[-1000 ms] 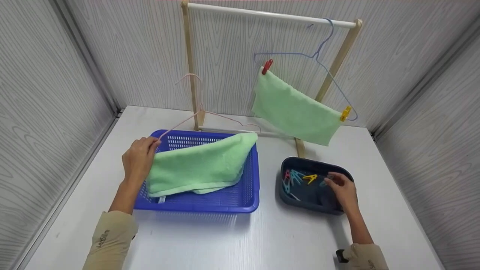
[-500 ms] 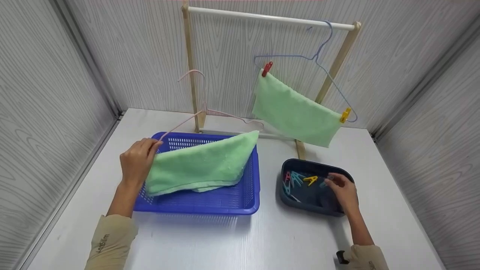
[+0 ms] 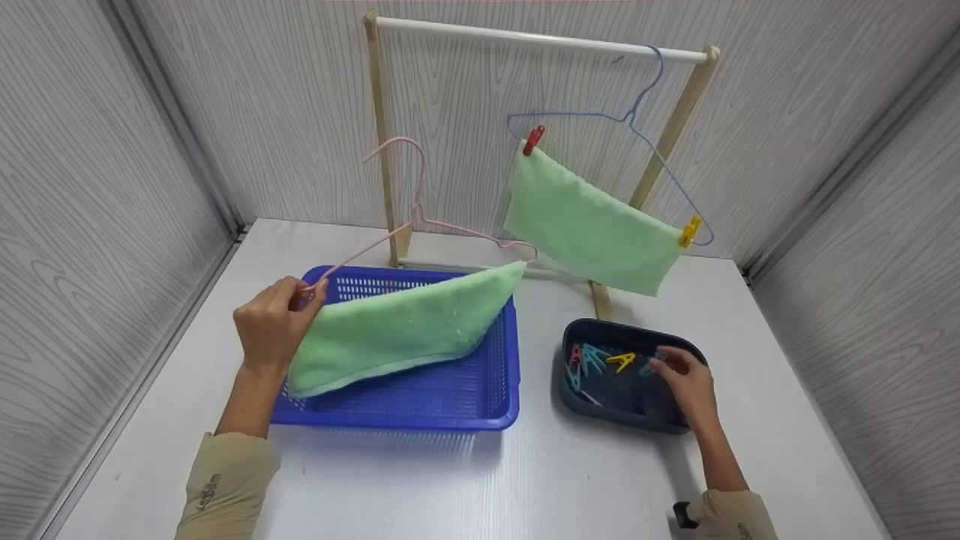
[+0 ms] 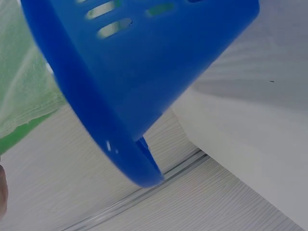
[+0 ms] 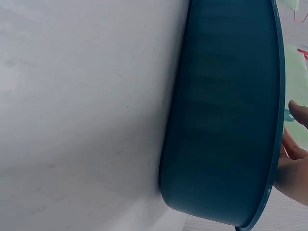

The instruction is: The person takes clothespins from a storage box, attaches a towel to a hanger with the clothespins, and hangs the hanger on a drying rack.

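Note:
My left hand [image 3: 274, 322] grips the lower left corner of a pink wire hanger [image 3: 421, 180] together with one corner of a green towel [image 3: 405, 330]. The towel slants over a blue basket [image 3: 405, 422], its far right corner reaching up near the hanger's right end. In the left wrist view the basket [image 4: 139, 62] covers most of the work. My right hand [image 3: 691, 386] is inside a dark tub [image 3: 615, 418], pinching a teal clothespin [image 5: 288, 115] between thumb and fingers. The tub's wall [image 5: 221, 115] fills the middle of the right wrist view.
A rack with a white rail [image 3: 540, 36] stands behind. On it hangs a blue hanger [image 3: 570, 114] with a green cloth [image 3: 592, 225], clipped by a red clothespin [image 3: 534, 140] and a yellow clothespin [image 3: 689, 231]. Several loose clothespins [image 3: 592, 358] lie in the tub.
The pink hanger has shifted right and turned slightly more upright. The towel's right corner moved right, its lower edge lifting. My left hand shifted slightly left and down; the right hand stays in place.

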Demonstrator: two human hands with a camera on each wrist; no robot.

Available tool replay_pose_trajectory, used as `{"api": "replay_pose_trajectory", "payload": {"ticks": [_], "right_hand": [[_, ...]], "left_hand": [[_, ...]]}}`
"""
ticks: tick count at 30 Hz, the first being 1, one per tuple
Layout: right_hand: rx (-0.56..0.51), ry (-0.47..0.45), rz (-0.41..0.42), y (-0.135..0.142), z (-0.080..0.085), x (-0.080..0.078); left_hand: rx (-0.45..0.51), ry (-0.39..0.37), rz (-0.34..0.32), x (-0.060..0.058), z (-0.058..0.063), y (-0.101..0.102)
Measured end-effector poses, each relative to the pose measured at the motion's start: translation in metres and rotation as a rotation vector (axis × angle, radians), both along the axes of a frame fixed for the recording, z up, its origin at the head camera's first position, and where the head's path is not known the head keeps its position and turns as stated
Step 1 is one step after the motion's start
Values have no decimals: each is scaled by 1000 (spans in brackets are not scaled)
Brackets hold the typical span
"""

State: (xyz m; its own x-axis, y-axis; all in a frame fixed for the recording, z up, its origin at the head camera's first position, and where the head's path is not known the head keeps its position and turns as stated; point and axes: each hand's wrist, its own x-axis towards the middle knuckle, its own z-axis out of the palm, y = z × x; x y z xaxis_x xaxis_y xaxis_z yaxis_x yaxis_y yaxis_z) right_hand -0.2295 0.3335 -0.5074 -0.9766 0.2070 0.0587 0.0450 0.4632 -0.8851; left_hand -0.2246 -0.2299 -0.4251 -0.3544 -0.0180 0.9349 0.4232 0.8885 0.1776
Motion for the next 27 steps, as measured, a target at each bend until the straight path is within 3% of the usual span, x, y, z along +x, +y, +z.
{"api": "replay_pose_trajectory", "payload": {"ticks": [11, 21, 27], "right_hand": [[9, 25, -8, 0, -1, 0], [39, 30, -10, 1, -3, -1], [14, 22, -4, 1, -2, -1]], "left_hand": [[125, 106, -32, 4, 19, 14], [187, 94, -86, 4, 39, 31], [184, 81, -111, 0, 44, 36]]}}
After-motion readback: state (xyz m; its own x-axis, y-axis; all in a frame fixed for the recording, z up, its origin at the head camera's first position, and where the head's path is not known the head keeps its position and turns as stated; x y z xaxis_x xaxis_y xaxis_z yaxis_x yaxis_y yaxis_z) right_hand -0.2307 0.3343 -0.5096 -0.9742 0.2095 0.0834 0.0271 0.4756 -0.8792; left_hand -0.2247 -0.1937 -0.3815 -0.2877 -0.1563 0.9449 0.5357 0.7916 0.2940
